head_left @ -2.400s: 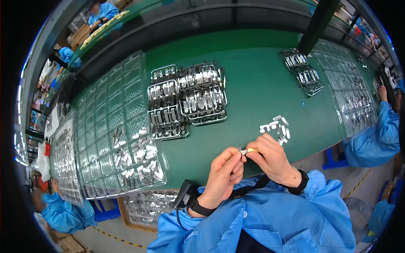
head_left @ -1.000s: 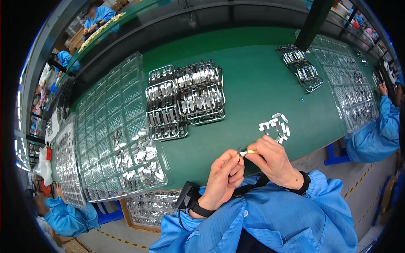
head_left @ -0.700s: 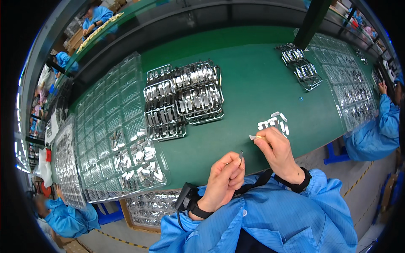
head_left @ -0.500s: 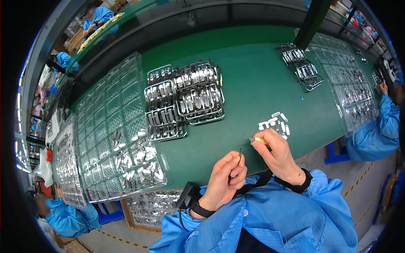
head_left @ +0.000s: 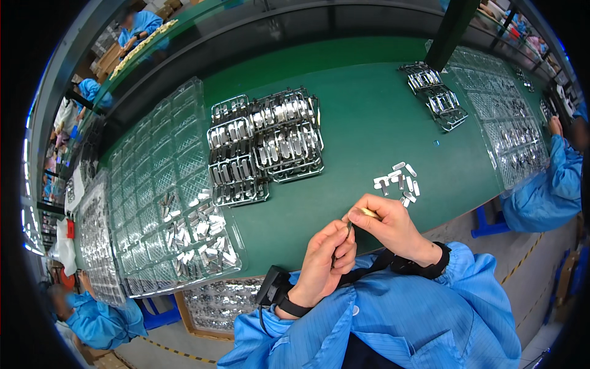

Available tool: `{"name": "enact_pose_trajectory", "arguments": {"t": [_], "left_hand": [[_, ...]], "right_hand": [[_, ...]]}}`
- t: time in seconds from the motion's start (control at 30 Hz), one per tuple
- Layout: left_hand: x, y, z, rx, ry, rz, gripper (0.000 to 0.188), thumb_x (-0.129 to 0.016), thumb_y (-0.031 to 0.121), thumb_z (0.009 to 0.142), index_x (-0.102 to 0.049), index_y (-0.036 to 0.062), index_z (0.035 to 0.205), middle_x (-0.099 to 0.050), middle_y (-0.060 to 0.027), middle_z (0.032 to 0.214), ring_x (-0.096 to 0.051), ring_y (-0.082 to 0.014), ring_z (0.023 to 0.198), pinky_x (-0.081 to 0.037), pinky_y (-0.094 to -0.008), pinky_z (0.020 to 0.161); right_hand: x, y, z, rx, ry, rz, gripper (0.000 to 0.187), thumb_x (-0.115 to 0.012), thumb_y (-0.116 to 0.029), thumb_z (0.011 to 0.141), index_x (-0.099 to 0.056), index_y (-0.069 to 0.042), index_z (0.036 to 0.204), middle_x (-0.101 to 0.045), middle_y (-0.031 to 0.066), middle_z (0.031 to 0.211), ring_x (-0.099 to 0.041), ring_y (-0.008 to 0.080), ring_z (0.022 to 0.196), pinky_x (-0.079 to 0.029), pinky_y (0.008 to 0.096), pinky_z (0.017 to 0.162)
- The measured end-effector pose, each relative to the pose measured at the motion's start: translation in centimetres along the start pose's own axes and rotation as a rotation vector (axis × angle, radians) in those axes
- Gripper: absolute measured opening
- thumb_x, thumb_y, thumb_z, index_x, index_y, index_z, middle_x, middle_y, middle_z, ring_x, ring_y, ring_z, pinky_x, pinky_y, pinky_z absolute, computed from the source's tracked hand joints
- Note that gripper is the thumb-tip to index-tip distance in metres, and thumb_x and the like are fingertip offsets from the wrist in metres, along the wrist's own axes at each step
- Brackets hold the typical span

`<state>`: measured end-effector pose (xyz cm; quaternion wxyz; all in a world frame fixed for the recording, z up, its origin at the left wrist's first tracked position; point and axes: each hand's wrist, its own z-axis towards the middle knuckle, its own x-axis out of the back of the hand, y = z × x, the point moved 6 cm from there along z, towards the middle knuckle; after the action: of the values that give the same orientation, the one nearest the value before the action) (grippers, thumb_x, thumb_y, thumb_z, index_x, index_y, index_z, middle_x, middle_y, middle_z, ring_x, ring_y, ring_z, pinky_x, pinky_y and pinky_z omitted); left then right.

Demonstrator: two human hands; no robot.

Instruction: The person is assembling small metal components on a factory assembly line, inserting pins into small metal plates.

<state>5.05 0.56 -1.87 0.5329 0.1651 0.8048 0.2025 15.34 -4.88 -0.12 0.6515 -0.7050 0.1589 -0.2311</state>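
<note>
My left hand (head_left: 327, 253) is closed around a small dark, thin part (head_left: 349, 228), its end poking up past the thumb. Meeting it from the right, my right hand (head_left: 393, 229) pinches a small yellow object (head_left: 369, 213). The fingertips of both hands come together at the dark part, so the yellow object's far end is hidden. Just beyond my right hand, several loose oblong silver pieces (head_left: 415, 187) lie scattered on the green tabletop (head_left: 362, 135).
Wire racks filled with silver pieces (head_left: 289, 147) stand left of centre; a smaller rack group (head_left: 444, 107) sits far right. Clear plastic trays (head_left: 144, 203) flank both sides, the left one partly holding loose pieces. Co-workers in blue sit at left and right. A dark post (head_left: 452, 37) rises behind.
My right hand has moved left and slightly down with the yellow object, closing the gap to my left hand. The grey tip seen before is now hidden. My left hand has barely moved.
</note>
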Motion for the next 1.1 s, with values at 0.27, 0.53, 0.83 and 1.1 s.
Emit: {"name": "enact_pose_trajectory", "arguments": {"t": [0.27, 0.53, 0.83, 1.1], "left_hand": [[1.1, -0.8, 0.5, 0.057, 0.063, -0.066, 0.025, -0.034, 0.028, 0.090, -0.046, 0.0075, 0.085, -0.041, -0.0022, 0.062, -0.035, -0.0078, 0.048, -0.023, -0.0194, 0.039], [0.6, 0.0, 0.8, -0.024, 0.008, 0.074, 0.034, -0.035, 0.029, 0.092, -0.044, 0.0024, 0.073, -0.038, -0.0030, 0.060, -0.032, -0.0081, 0.047, -0.022, -0.0196, 0.039], [0.3, 0.2, 1.0, 0.012, 0.016, 0.080, 0.012, -0.040, 0.012, 0.087, -0.045, 0.0013, 0.086, -0.036, -0.0011, 0.057, -0.031, -0.0071, 0.048, -0.022, -0.0191, 0.039], [0.3, 0.3, 1.1, -0.012, 0.058, 0.101, 0.009, -0.042, 0.008, 0.085, -0.046, 0.0020, 0.090, -0.036, -0.0006, 0.058, -0.031, -0.0068, 0.048, -0.020, -0.0185, 0.038]], "right_hand": [[-0.3, -3.2, -0.5, 0.233, -0.014, -0.246, 0.009, -0.066, -0.007, 0.075, -0.064, -0.002, 0.082, -0.056, 0.0048, 0.064, -0.055, 0.0157, 0.064, -0.043, 0.0271, 0.056], [7.2, -3.8, 0.2, 0.475, 0.095, -0.820, 0.008, -0.062, -0.009, 0.074, -0.063, -0.006, 0.082, -0.062, 0.0060, 0.072, -0.057, 0.0228, 0.062, -0.046, 0.0327, 0.059], [8.2, -2.8, 2.6, 0.765, -0.309, -1.517, 0.005, -0.055, -0.011, 0.068, -0.054, -0.006, 0.069, -0.049, 0.0030, 0.062, -0.052, 0.0178, 0.065, -0.044, 0.0287, 0.061], [7.5, -2.8, 3.4, 0.841, -0.414, -1.658, 0.008, -0.055, -0.013, 0.068, -0.052, -0.006, 0.065, -0.050, 0.0024, 0.060, -0.053, 0.0161, 0.065, -0.043, 0.0277, 0.061]]}}
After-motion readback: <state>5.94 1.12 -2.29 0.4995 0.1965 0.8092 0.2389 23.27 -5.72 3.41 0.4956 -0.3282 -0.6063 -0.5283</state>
